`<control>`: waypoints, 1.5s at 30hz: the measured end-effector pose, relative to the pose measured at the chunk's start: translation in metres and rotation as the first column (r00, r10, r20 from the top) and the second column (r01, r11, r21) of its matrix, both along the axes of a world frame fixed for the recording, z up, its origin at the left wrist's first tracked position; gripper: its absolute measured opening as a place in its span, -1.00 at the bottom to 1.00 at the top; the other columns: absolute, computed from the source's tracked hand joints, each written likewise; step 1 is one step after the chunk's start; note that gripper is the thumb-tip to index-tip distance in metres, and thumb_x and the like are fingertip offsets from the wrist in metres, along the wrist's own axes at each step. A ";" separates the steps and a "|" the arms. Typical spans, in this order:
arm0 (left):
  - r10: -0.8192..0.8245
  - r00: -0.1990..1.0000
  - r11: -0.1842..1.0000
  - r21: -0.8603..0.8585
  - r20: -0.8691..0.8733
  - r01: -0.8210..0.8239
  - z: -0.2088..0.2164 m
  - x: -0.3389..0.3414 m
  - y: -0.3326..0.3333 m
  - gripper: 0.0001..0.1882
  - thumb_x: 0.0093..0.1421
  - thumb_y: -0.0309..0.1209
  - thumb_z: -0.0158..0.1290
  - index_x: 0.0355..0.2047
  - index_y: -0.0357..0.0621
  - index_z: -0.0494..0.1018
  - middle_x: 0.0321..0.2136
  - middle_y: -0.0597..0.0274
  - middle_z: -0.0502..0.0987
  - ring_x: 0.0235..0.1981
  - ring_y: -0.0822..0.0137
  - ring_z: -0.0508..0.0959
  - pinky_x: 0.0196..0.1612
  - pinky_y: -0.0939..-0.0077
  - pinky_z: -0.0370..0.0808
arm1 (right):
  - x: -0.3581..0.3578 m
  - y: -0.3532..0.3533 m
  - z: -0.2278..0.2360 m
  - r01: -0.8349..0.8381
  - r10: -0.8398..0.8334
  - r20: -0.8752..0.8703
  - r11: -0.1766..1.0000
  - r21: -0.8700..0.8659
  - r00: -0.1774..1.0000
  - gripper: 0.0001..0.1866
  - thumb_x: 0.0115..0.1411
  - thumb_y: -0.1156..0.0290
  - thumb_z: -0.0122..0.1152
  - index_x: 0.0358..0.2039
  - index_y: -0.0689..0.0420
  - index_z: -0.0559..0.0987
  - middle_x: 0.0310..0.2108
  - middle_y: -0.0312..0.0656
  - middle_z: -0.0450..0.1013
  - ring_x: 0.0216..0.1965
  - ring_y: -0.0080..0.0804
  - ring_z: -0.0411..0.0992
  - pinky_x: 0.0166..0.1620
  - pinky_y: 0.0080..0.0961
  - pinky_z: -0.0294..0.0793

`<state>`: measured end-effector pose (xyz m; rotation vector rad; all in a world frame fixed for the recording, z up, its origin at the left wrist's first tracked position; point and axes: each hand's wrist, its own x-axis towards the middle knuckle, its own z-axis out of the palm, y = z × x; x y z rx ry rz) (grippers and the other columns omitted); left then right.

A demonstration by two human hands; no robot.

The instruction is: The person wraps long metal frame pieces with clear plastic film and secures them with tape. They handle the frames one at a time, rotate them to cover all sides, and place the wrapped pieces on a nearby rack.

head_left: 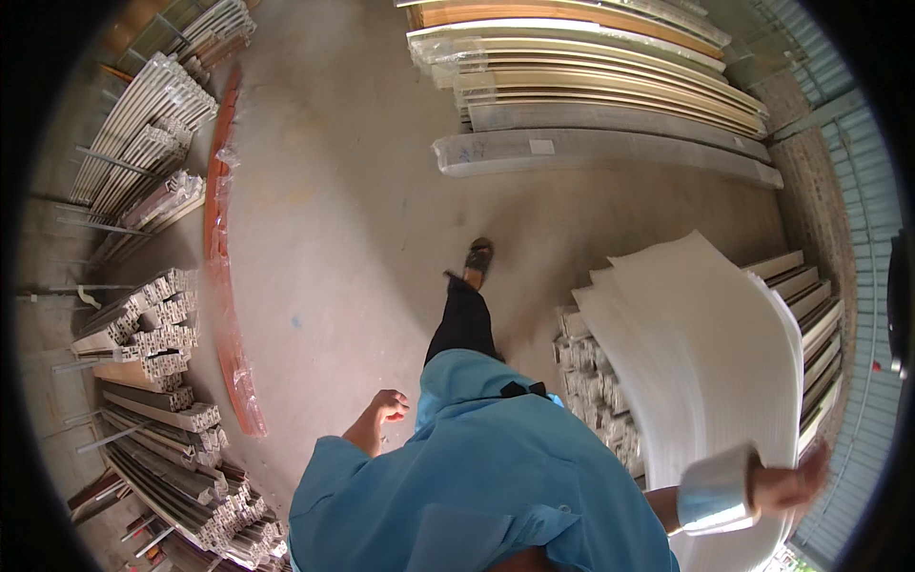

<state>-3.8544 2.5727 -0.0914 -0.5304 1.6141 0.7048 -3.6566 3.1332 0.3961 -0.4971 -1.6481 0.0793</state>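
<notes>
My left hand (pixel 389 406) hangs at my left side, its fingers curled in loosely with nothing visible in them. A wide roll of clear film or tape (pixel 717 492) sits around my right wrist like a cuff. Beyond the roll, my right hand (pixel 791 481) reaches out past the edge of the white foam sheets (pixel 701 334). Its fingers look stretched out, though motion blurs them, and I see nothing gripped in them. One foot in a dark sandal (pixel 479 255) is ahead of me on the concrete floor.
Stacked long panels (pixel 610 86) lie ahead on the right, a wrapped one (pixel 600 153) nearest. Racks of profiles (pixel 143 324) line the left, with a long reddish-brown wrapped strip (pixel 224 276) on the floor beside them. More bundled profiles (pixel 596 381) sit by the foam. A corrugated wall (pixel 867 210) runs along the right.
</notes>
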 end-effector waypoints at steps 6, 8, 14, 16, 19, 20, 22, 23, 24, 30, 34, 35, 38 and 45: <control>0.012 0.936 0.984 0.173 -0.353 0.052 -0.004 -0.254 0.135 -0.86 0.17 -0.32 0.05 -0.44 -0.07 0.52 -0.59 0.28 0.50 -0.62 0.40 0.48 -0.60 0.43 0.43 | -0.116 0.062 0.032 -0.114 0.133 -0.158 0.985 0.128 0.978 -0.31 0.24 -0.13 0.00 0.09 0.27 0.40 -0.09 0.01 0.42 -0.11 -0.13 0.41 0.02 -0.27 0.38; 0.252 0.829 0.951 0.285 -0.500 -0.117 0.014 -0.361 0.212 -0.78 0.20 -0.26 0.06 -0.29 -0.14 0.53 -0.67 0.24 0.45 -0.70 0.40 0.43 -0.64 0.48 0.38 | -0.150 0.089 0.039 -0.116 0.126 -0.084 0.987 0.114 0.989 -0.31 0.24 -0.13 0.00 0.09 0.27 0.40 -0.09 0.02 0.42 -0.11 -0.13 0.41 0.02 -0.27 0.37; -0.233 0.779 0.917 0.136 -0.582 0.376 0.093 -0.538 0.416 -0.25 0.03 -0.42 0.21 0.26 -0.02 0.24 -0.58 0.23 0.48 -0.64 0.40 0.47 -0.57 0.44 0.49 | -0.210 0.176 0.050 -0.110 0.109 0.030 0.993 0.047 0.994 -0.30 0.24 -0.14 0.00 0.10 0.27 0.39 -0.09 0.02 0.41 -0.11 -0.13 0.41 0.02 -0.28 0.37; -0.219 0.792 0.912 0.169 -0.570 0.374 0.100 -0.548 0.476 -0.16 0.00 -0.42 0.22 0.31 -0.02 0.14 -0.57 0.20 0.49 -0.64 0.38 0.47 -0.57 0.43 0.50 | -0.227 0.212 0.045 -0.116 0.115 0.060 0.993 0.021 0.992 -0.29 0.24 -0.14 0.00 0.10 0.27 0.39 -0.09 0.02 0.41 -0.11 -0.13 0.41 0.02 -0.28 0.36; -0.280 0.787 0.911 0.106 -0.550 0.399 0.096 -0.553 0.551 -0.05 -0.04 -0.41 0.25 0.35 -0.01 0.02 -0.55 0.15 0.52 -0.63 0.34 0.50 -0.56 0.41 0.52 | -0.247 0.275 0.036 -0.134 0.135 0.095 0.991 -0.011 0.986 -0.29 0.24 -0.14 0.00 0.10 0.27 0.39 -0.09 0.02 0.41 -0.11 -0.14 0.40 0.03 -0.29 0.36; -0.323 0.759 0.901 0.061 -0.565 0.429 0.091 -0.549 0.573 -0.01 -0.05 -0.39 0.26 0.36 -0.01 -0.01 -0.54 0.14 0.53 -0.62 0.31 0.53 -0.55 0.41 0.53 | -0.250 0.297 0.033 -0.142 0.143 0.108 0.990 -0.021 0.984 -0.29 0.23 -0.14 0.00 0.10 0.27 0.39 -0.09 0.02 0.41 -0.11 -0.14 0.40 0.03 -0.29 0.36; -0.365 0.761 0.898 0.013 -0.535 0.440 0.080 -0.543 0.610 0.03 -0.06 -0.37 0.30 0.36 -0.08 -0.05 -0.54 0.12 0.55 -0.60 0.29 0.54 -0.56 0.36 0.53 | -0.254 0.347 0.027 -0.147 0.152 0.139 0.988 -0.043 0.979 -0.28 0.23 -0.14 0.00 0.11 0.28 0.38 -0.09 0.02 0.41 -0.10 -0.14 0.40 0.03 -0.29 0.36; -0.338 0.778 0.913 0.016 -0.530 0.407 0.076 -0.536 0.625 -0.01 -0.06 -0.36 0.30 0.33 -0.12 -0.01 -0.55 0.12 0.54 -0.61 0.29 0.53 -0.57 0.35 0.53 | -0.255 0.372 0.026 -0.150 0.157 0.159 0.987 -0.053 0.975 -0.28 0.23 -0.14 0.00 0.11 0.28 0.38 -0.09 0.03 0.41 -0.10 -0.14 0.40 0.03 -0.29 0.36; -0.304 0.788 0.928 0.021 -0.536 0.373 0.072 -0.536 0.641 -0.05 -0.05 -0.35 0.31 0.30 -0.16 0.03 -0.56 0.12 0.53 -0.62 0.29 0.52 -0.57 0.34 0.53 | -0.254 0.397 0.026 -0.149 0.158 0.172 0.987 -0.061 0.972 -0.28 0.23 -0.15 0.00 0.11 0.28 0.38 -0.09 0.03 0.41 -0.10 -0.14 0.40 0.03 -0.29 0.35; -0.134 0.859 0.991 -0.071 -0.493 0.114 0.072 -0.542 0.755 -0.69 -0.04 -0.33 0.32 -0.53 -0.27 0.44 -0.65 0.14 0.46 -0.70 0.32 0.44 -0.69 0.35 0.45 | -0.240 0.526 0.054 -0.122 0.144 0.267 0.988 -0.096 0.953 -0.27 0.23 -0.15 0.00 0.11 0.28 0.37 -0.09 0.03 0.40 -0.10 -0.15 0.39 0.03 -0.30 0.35; -0.219 0.877 0.973 -0.166 -0.428 0.162 0.082 -0.559 0.847 -0.67 -0.01 -0.29 0.31 -0.43 -0.29 0.45 -0.61 0.10 0.48 -0.69 0.28 0.47 -0.68 0.32 0.46 | -0.238 0.611 0.073 -0.112 0.138 0.309 0.989 -0.102 0.941 -0.27 0.23 -0.15 0.00 0.12 0.28 0.37 -0.09 0.03 0.40 -0.10 -0.15 0.39 0.04 -0.30 0.34; -0.249 0.880 0.962 -0.212 -0.405 0.175 0.082 -0.562 0.869 -0.64 -0.01 -0.29 0.31 -0.37 -0.29 0.45 -0.58 0.08 0.50 -0.68 0.27 0.49 -0.67 0.32 0.46 | -0.241 0.635 0.075 -0.115 0.146 0.315 0.987 -0.113 0.938 -0.26 0.23 -0.16 0.00 0.12 0.28 0.37 -0.09 0.03 0.40 -0.10 -0.15 0.39 0.04 -0.31 0.34; -0.281 0.884 0.945 -0.269 -0.372 0.187 0.078 -0.577 0.934 -0.45 0.01 -0.27 0.32 -0.08 -0.27 0.36 -0.47 0.04 0.53 -0.61 0.25 0.53 -0.62 0.32 0.49 | -0.256 0.704 0.083 -0.146 0.184 0.328 0.979 -0.139 0.926 -0.26 0.23 -0.16 0.00 0.12 0.28 0.36 -0.09 0.03 0.40 -0.10 -0.15 0.39 0.04 -0.31 0.34; -0.426 0.862 0.903 -0.078 -0.273 0.422 0.073 -0.584 1.201 -0.02 0.04 -0.25 0.28 0.36 -0.09 -0.05 -0.40 0.10 0.50 -0.60 0.35 0.48 -0.54 0.35 0.52 | -0.261 0.840 0.138 -0.155 0.282 0.491 0.946 -0.283 0.824 -0.25 0.22 -0.16 0.01 0.13 0.29 0.35 -0.09 0.04 0.40 -0.10 -0.16 0.38 0.04 -0.32 0.33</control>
